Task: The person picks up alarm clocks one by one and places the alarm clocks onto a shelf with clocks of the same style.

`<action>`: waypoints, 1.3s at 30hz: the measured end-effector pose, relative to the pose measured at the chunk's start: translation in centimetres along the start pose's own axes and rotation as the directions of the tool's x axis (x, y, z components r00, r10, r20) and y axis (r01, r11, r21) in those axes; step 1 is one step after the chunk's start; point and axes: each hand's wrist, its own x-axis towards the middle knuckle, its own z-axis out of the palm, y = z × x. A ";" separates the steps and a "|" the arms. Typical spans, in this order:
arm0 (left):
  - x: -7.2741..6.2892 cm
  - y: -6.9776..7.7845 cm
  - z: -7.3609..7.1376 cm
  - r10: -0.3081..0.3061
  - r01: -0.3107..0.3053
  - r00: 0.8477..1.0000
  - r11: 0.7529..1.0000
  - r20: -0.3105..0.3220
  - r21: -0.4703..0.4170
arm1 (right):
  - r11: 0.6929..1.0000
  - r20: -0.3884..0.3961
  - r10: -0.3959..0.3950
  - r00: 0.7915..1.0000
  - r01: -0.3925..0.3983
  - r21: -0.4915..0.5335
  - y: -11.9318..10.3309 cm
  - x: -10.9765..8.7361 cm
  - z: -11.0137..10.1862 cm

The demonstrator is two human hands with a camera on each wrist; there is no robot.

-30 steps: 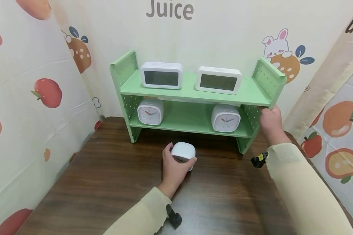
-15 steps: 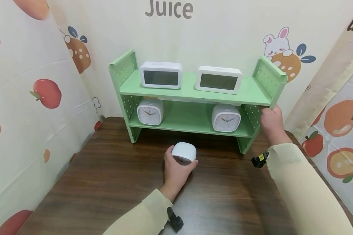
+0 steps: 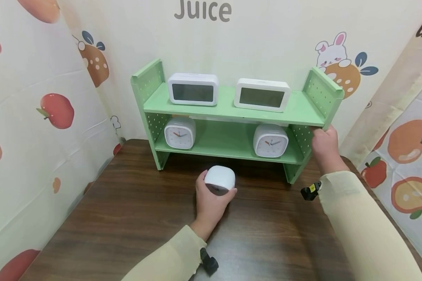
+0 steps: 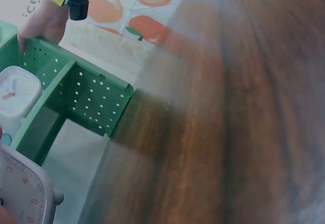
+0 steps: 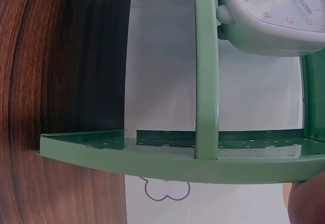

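Note:
In the head view my left hand (image 3: 210, 207) grips a white alarm clock (image 3: 219, 176) by its sides, in front of the shelf. Its dial faces back toward me and is mostly hidden by the hand; part of the numbered dial (image 4: 25, 191) shows in the left wrist view. My right hand (image 3: 325, 148) holds the right side panel of a green two-tier shelf (image 3: 225, 136), just below the upper board; some of its fingers are hidden behind the panel. Two similar clocks, a left one (image 3: 180, 133) and a right one (image 3: 270, 141), stand on the lower tier.
On the upper tier stand two white digital clocks, a left one (image 3: 193, 89) and a right one (image 3: 261, 95), with dark screens. The shelf rests on a dark wooden table (image 3: 133, 218). Fruit-printed curtains (image 3: 267, 39) enclose the back and sides.
My left hand has shifted slightly right with the alarm clock, and the clock's top now sits a little higher in the head view. The right hand keeps its hold on the shelf.

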 end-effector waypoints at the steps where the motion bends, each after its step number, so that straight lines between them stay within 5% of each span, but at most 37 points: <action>1: 0.0 0.1 0.0 0.007 -0.007 1.000 1.000 0.003 -0.002 | 1.000 -0.002 0.000 1.000 0.000 0.005 0.0 0.0 0.0; 8: 0.4 1.5 -0.5 0.024 -0.023 1.000 0.999 0.012 -0.023 | 1.000 0.007 -0.005 1.000 0.005 -0.004 -0.1 -0.1 -0.1; 25: 4.3 6.9 -2.0 0.128 -0.130 0.991 0.988 -0.028 -0.084 | 0.999 -0.009 0.018 1.000 -0.018 0.027 -0.2 -0.1 0.0; 39: 8.5 9.0 -0.5 0.116 -0.112 0.989 0.993 0.096 -0.047 | 1.000 -0.035 0.000 0.999 0.000 0.007 0.2 0.1 -0.1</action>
